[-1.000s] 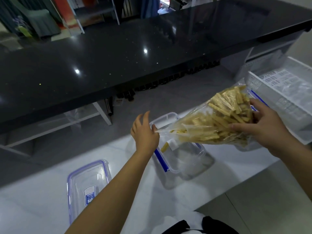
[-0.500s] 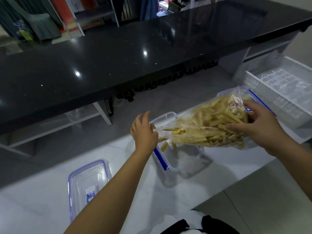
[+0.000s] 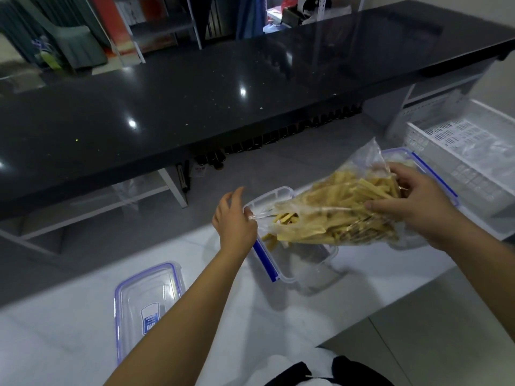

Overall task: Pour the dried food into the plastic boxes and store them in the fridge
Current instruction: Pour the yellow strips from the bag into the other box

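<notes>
A clear plastic bag [image 3: 334, 210] full of yellow dried strips lies tilted over an open clear plastic box [image 3: 281, 271] with a blue clip, on the white counter [image 3: 250, 316]. My left hand [image 3: 234, 221] pinches the bag's open mouth above the box's left rim. My right hand [image 3: 415, 204] grips the bag's raised rear end. Several strips hang out of the mouth into the box. A second box [image 3: 434, 174] with blue clips sits behind my right hand, mostly hidden.
A clear lid [image 3: 145, 305] with blue edge lies flat at the near left of the counter. A white slotted basket [image 3: 468, 151] stands at the right. A raised black countertop [image 3: 223, 93] runs across behind. The counter's front edge drops to grey floor at the right.
My right hand has lifted and tipped the bag's rear end, and strips have slid toward the mouth and begun falling into the box. My left hand stays at the mouth.
</notes>
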A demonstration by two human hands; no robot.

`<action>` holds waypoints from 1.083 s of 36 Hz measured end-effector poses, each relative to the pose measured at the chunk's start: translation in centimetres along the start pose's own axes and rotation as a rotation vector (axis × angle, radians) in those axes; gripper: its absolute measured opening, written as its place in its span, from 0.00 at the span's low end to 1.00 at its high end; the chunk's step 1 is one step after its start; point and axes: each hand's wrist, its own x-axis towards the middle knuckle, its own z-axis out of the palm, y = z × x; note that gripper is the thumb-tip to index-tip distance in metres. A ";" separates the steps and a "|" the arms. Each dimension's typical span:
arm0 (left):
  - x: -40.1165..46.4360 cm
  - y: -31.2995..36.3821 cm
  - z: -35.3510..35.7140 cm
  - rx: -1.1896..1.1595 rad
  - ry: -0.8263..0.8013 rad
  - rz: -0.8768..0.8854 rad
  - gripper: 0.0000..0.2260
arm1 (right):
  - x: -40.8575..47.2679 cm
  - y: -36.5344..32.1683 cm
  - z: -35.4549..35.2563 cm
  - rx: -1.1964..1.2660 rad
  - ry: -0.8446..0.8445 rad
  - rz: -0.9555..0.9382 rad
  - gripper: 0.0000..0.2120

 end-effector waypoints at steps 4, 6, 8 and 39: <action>0.1 -0.1 0.0 0.004 0.001 -0.003 0.22 | 0.1 -0.1 0.5 -0.054 -0.023 -0.020 0.32; 0.1 -0.3 0.0 0.006 -0.003 0.002 0.22 | 0.3 -0.1 0.1 -0.036 0.000 -0.035 0.32; 0.0 -0.3 0.1 -0.006 -0.015 0.018 0.21 | 0.7 -0.2 -0.5 -0.003 0.035 -0.043 0.31; 0.0 0.6 0.5 0.109 -0.269 0.022 0.21 | 2.3 -2.3 -2.2 -0.205 0.038 -0.164 0.30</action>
